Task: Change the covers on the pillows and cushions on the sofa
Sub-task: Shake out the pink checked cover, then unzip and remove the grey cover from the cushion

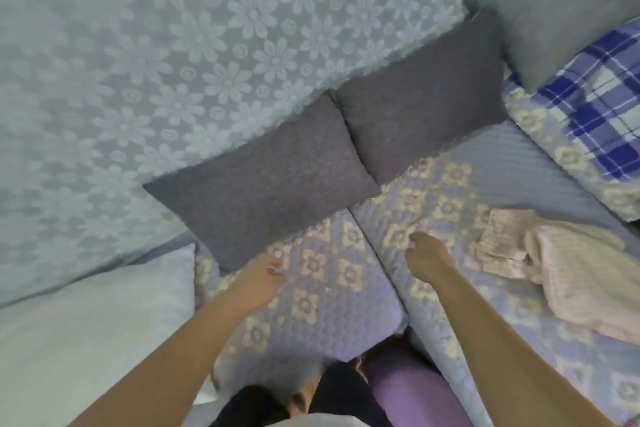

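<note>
seat quilt (322,274) open | folded cloths (554,260) right, maybe blocking

Nothing readable here tbh, no words, labels, brand tags or numbers anywhere, just flower patterns on the sofa cover (329,274) and the backrest cloth (207,45), plus a blue check blanket (595,104), and it's all a bit blurry

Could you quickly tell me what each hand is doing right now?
Left hand: open, holding nothing, over the seat.
Right hand: loosely curled, holding nothing.
</note>
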`<action>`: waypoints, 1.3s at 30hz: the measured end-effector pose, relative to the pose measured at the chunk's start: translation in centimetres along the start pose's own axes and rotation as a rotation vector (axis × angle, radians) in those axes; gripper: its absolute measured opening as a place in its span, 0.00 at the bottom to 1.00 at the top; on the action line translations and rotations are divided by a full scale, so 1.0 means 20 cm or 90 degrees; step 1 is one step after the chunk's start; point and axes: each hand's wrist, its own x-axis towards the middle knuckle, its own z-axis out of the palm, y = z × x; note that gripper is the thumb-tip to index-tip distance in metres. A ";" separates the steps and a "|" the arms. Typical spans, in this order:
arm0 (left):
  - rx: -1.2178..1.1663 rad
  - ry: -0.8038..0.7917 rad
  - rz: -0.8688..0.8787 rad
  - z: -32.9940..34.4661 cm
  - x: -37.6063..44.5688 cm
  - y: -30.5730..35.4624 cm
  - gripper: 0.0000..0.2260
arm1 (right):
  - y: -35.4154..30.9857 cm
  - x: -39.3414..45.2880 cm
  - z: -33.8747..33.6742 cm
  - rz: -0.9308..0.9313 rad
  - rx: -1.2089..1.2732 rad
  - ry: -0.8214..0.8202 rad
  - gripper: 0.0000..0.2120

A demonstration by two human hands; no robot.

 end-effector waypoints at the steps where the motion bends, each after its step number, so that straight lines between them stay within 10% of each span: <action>1: 0.005 0.009 -0.010 -0.05 -0.01 -0.08 0.05 | -0.11 0.04 0.09 -0.043 -0.033 -0.049 0.25; 6: -0.149 0.115 -0.107 -0.26 -0.18 -0.40 0.09 | -0.74 0.09 0.37 -0.252 -0.205 -0.194 0.22; 11: -0.273 0.223 -0.176 -0.33 -0.31 -0.65 0.20 | -1.43 0.30 0.41 -0.453 -0.349 -0.087 0.26; 16: -0.380 0.267 -0.253 -0.31 -0.31 -0.78 0.06 | -1.94 0.61 0.48 -0.511 -0.532 -0.010 0.42; 19: -0.423 0.249 -0.262 -0.26 -0.31 -0.84 0.05 | -1.90 0.67 0.58 -0.453 -0.633 -0.015 0.45; 28: -0.629 0.188 -0.248 -0.16 -0.36 -1.03 0.08 | -1.18 0.07 0.76 -0.546 -0.662 0.067 0.10; 34: -0.635 0.245 -0.035 -0.28 -0.49 -0.93 0.23 | -0.81 -0.33 0.68 -0.642 -0.641 0.086 0.24; 39: -0.592 0.338 0.158 -0.56 -0.69 -0.95 0.10 | -0.92 -0.75 0.68 -0.808 -0.528 0.206 0.23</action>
